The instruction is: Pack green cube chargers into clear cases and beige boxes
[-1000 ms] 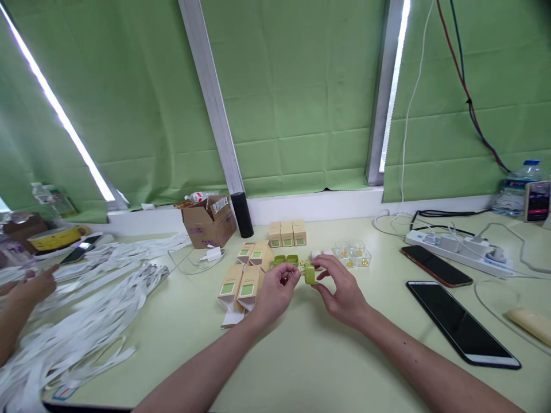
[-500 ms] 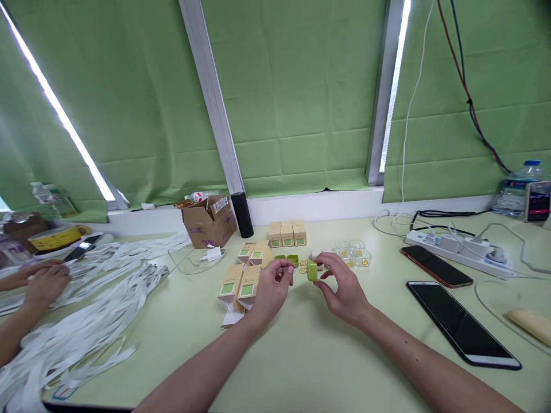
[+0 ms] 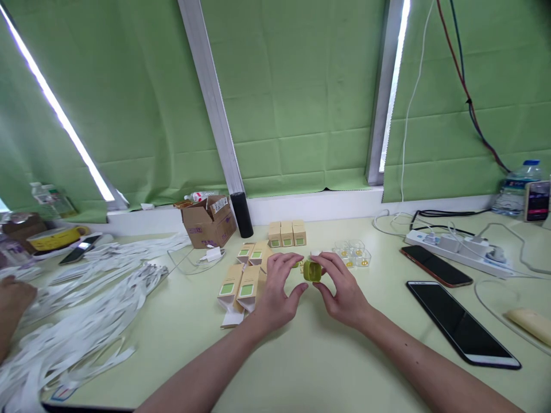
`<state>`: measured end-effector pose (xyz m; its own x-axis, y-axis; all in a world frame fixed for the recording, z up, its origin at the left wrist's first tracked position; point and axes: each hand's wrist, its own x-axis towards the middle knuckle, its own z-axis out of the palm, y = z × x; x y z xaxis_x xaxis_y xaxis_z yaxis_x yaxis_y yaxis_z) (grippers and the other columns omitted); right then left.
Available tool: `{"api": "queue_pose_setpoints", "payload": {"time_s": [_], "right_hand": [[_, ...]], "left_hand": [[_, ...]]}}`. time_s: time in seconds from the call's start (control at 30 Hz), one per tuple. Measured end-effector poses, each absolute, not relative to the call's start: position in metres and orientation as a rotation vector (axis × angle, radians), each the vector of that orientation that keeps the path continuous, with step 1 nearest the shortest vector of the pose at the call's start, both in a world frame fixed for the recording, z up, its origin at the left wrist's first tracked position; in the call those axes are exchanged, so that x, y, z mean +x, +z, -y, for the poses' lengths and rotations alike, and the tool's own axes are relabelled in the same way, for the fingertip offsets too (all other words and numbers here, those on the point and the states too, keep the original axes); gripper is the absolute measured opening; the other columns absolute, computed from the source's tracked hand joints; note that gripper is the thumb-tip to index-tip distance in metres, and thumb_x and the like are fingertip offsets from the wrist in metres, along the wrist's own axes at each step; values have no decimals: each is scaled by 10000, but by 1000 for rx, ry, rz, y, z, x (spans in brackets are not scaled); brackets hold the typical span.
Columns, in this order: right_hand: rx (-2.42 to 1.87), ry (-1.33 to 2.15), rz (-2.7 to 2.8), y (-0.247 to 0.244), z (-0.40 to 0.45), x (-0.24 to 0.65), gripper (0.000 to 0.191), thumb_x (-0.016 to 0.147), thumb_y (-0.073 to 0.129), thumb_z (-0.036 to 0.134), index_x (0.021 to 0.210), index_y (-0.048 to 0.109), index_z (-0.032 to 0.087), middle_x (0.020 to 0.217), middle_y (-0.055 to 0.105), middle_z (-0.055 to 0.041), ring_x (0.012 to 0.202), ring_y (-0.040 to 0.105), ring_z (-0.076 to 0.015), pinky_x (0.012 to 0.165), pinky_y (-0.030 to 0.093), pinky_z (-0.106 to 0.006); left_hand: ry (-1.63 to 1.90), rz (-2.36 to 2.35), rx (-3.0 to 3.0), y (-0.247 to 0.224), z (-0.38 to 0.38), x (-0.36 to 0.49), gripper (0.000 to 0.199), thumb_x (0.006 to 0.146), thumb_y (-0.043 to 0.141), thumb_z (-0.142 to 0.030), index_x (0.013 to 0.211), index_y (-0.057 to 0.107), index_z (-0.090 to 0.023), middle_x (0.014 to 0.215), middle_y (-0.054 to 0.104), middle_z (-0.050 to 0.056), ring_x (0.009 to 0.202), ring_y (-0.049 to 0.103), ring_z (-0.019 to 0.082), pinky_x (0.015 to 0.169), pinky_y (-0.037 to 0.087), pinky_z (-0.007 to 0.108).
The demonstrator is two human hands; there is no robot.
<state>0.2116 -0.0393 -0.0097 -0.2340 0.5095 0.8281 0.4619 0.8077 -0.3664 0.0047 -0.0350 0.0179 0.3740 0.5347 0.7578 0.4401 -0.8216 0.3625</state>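
A small olive-green case point(image 3: 312, 271) is between my hands over the middle of the table, its hollow side facing me. My right hand point(image 3: 344, 292) grips its right side between thumb and fingers. Close to its left side, my left hand point(image 3: 280, 289) has thumb and fingers apart with nothing between them. Left of that hand are kraft boxes point(image 3: 248, 288) with green labels, and three more boxes point(image 3: 287, 234) stand in a row behind. Clear containers with gold pieces point(image 3: 356, 253) sit behind my right hand. Other small green and yellow pieces behind my left hand are mostly hidden.
White straps point(image 3: 99, 304) cover the left side, where a co-worker's hand point(image 3: 15, 298) rests. A cardboard box point(image 3: 209, 222) and black cylinder point(image 3: 242, 215) stand behind. Two phones point(image 3: 462, 324) and a power strip point(image 3: 458, 252) lie at right.
The green case has turned so its hollow side shows. My left hand has opened and moved right, nearer to it. The co-worker's hands have moved left, one out of view.
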Motion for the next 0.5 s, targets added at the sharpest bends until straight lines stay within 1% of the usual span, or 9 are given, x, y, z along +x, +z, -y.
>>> {"api": "queue_pose_setpoints", "payload": {"time_s": [0.07,0.2,0.37,0.5], "right_hand": [[-719,20,1883,-9,40,212,606,946,547,76,1513,431,258,1329,562,-165,1205,602,-312,878,652,-491],[-677,-61,1897,-9,41,211,564,971,571,116,1501,425,243,1306,624,-169,1210,620,-319,903,639,-511],[-638,-116,1883,-10,40,212,505,972,599,129,1447,462,235,1296,659,-172,1206,646,-317,848,650,-477],[-609,-172,1898,-6,41,214,429,967,591,113,1371,518,238,1279,665,-172,1216,654,-317,942,629,-512]], "left_hand": [[1432,-883,2543,17,34,5,527,929,691,-174,1426,536,-256,1359,616,128,1285,484,307,1087,456,532],[1438,-857,2550,13,31,4,518,929,709,-182,1419,561,-262,1332,634,124,1293,476,312,1088,463,543],[1464,-836,2532,13,29,4,455,934,713,-194,1373,611,-256,1257,683,125,1261,492,318,1061,474,553],[1489,-832,2466,15,30,4,426,923,729,-206,1337,639,-256,1237,703,122,1256,503,319,1055,479,553]]}}
